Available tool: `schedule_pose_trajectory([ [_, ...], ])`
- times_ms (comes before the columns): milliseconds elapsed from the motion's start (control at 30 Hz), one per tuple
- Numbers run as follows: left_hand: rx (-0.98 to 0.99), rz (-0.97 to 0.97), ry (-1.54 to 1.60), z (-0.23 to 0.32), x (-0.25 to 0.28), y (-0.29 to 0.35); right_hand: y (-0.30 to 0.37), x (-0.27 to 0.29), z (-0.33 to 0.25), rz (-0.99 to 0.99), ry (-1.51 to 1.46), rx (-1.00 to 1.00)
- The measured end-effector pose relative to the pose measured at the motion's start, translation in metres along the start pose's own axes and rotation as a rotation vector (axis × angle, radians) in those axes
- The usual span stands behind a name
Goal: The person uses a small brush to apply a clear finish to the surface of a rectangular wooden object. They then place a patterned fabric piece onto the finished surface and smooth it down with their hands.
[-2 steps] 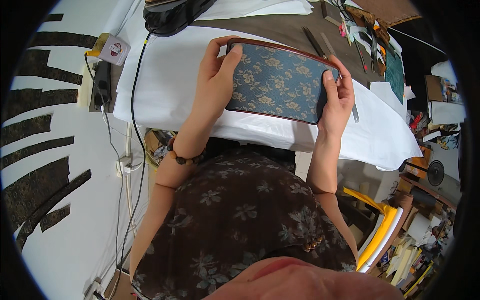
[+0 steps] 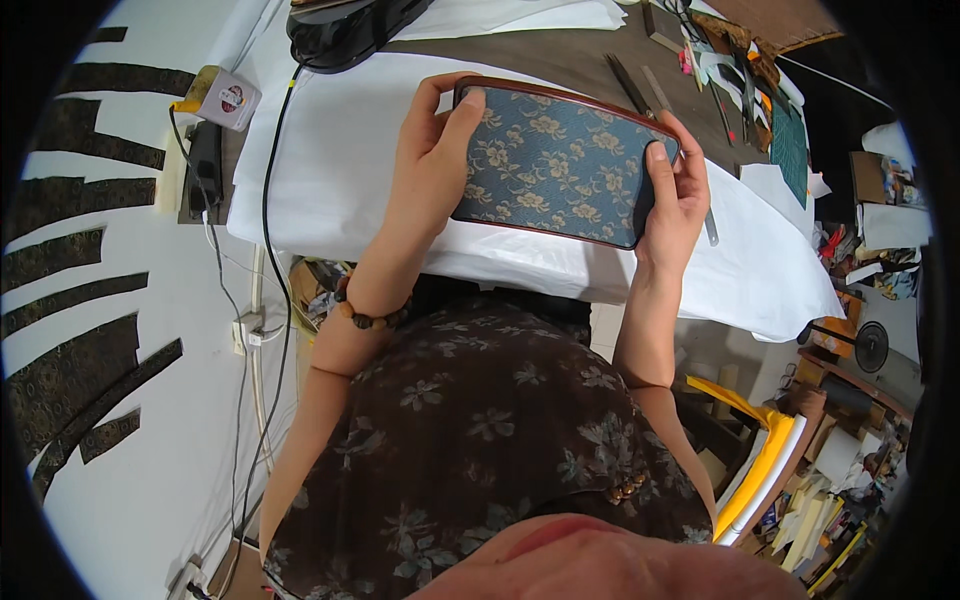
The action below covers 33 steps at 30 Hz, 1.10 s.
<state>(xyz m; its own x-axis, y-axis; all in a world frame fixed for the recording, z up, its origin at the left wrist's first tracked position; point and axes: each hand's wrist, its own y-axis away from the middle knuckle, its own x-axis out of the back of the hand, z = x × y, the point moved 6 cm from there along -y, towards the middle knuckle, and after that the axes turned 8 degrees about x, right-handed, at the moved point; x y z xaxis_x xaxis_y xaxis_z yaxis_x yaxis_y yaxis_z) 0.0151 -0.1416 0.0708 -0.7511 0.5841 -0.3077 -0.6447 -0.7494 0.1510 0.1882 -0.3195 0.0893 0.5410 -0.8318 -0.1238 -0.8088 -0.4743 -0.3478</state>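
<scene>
Held up over the white-covered table (image 2: 310,190) is a shallow rectangular panel, like a tray or box lid (image 2: 555,165), with rounded corners. Its face is blue cloth patterned with gold flowers, edged by a dark reddish-brown rim. My left hand (image 2: 437,165) grips its left end, thumb on the upper left corner of the face. At the other end my right hand (image 2: 676,195) has its thumb on the face and its fingers round the edge. The panel's underside is hidden, and it tilts slightly down to the right.
Behind the panel lie dark tweezers-like tools (image 2: 628,82) and a metal ruler (image 2: 712,228). A black device (image 2: 350,35) with a cable sits at the back left. Scissors and scraps crowd the far right, near a green cutting mat (image 2: 789,150). Dark patterned strips (image 2: 75,245) hang on the left wall.
</scene>
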Motion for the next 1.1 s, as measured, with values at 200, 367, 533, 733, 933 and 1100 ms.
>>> schedule_pose_trajectory([
  [200, -0.016, 0.009, -0.023, 0.002, 0.000, 0.001, 0.001, 0.001, 0.002, 0.003, 0.025, 0.001],
  [367, -0.088, -0.052, -0.044, 0.007, -0.003, 0.002, -0.001, 0.002, 0.003, 0.017, -0.023, -0.039],
  [533, -0.098, -0.006, -0.170, 0.005, 0.000, 0.005, 0.000, 0.001, 0.006, 0.033, -0.129, -0.052],
  [733, -0.097, -0.018, -0.103, -0.003, 0.005, 0.001, -0.003, -0.003, 0.002, -0.015, -0.144, -0.047],
  [933, -0.095, 0.008, -0.106, -0.005, 0.003, 0.002, -0.001, -0.002, 0.011, -0.030, -0.123, -0.090],
  [1100, -0.126, 0.058, -0.146, -0.021, 0.008, 0.001, -0.010, -0.008, 0.031, -0.147, 0.218, -0.122],
])
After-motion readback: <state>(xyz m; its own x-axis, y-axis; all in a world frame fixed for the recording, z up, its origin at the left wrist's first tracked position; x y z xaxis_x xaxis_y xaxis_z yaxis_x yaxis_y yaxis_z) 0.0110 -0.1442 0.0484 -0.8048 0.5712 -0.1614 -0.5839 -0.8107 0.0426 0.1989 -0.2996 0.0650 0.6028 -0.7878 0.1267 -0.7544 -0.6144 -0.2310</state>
